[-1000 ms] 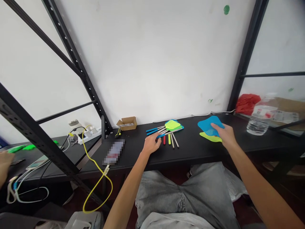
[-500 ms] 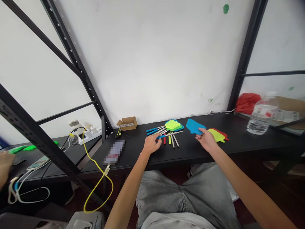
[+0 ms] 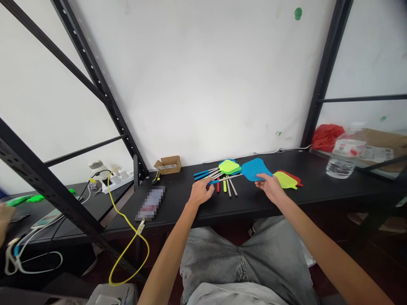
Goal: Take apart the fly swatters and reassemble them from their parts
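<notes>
The left hand point(image 3: 201, 190) holds a blue-handled rod point(image 3: 214, 182) over the worktop point(image 3: 244, 205); the right hand point(image 3: 270, 186) grips a blue swatter head point(image 3: 254, 169) at the rod's tip. Piled swatters point(image 3: 229, 166) and a small carton point(image 3: 168, 165) lie toward the back edge; a yellow head point(image 3: 285, 180) overlaps a red head point(image 3: 294, 175) toward the right end.

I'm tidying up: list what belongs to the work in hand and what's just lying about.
Work in hand:
blue mesh head, in the right hand
blue-handled rod, in the left hand
loose silver rods
stacked swatters
yellow mesh head
red mesh head

Apparently lying about:
cardboard box
phone
water bottle
red bag
</notes>
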`<control>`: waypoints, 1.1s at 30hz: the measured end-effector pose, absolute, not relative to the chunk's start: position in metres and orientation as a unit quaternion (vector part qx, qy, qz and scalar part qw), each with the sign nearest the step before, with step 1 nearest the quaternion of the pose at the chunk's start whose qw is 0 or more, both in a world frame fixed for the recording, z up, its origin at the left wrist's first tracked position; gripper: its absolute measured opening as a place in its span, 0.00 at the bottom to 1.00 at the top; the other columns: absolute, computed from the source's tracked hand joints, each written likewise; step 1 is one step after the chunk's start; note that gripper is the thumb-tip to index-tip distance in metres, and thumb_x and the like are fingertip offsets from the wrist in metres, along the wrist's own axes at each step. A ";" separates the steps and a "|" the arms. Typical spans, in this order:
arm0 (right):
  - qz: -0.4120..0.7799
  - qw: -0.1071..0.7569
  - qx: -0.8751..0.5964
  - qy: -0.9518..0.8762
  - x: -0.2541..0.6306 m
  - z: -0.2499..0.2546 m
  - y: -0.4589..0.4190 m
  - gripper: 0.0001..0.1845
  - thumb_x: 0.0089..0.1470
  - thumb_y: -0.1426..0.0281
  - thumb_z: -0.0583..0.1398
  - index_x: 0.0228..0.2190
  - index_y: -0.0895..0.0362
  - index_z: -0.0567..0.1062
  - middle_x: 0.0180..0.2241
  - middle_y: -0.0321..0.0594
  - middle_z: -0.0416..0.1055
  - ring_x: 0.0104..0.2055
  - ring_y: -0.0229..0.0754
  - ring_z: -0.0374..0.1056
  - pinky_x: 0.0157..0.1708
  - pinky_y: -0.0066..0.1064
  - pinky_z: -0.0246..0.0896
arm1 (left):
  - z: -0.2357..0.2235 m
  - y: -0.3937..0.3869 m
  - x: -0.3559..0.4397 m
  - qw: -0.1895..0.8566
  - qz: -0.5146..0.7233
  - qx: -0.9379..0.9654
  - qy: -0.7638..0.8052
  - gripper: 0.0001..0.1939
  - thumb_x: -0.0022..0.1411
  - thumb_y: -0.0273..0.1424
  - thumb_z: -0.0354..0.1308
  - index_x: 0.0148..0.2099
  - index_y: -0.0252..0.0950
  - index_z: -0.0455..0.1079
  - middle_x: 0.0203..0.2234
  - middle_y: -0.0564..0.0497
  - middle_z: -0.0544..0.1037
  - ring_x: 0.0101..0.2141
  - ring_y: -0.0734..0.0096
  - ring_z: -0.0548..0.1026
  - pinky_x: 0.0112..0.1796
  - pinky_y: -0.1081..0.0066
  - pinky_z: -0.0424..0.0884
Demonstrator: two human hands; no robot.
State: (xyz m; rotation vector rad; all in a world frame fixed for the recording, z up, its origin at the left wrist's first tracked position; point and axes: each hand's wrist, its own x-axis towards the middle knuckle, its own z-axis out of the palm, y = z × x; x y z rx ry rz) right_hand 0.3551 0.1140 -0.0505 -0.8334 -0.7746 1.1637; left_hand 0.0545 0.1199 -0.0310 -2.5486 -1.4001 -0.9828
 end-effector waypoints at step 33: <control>0.523 0.649 -0.376 -0.405 0.357 -0.053 0.114 0.15 0.37 0.66 0.71 0.25 0.56 0.71 0.23 0.35 0.71 0.21 0.36 0.65 0.24 0.30 0.61 | -0.029 0.117 0.052 0.022 -0.333 -0.823 -0.460 0.12 0.60 0.30 0.53 0.44 0.40 0.75 0.28 0.53 0.78 0.28 0.70 0.74 0.32 0.73 0.65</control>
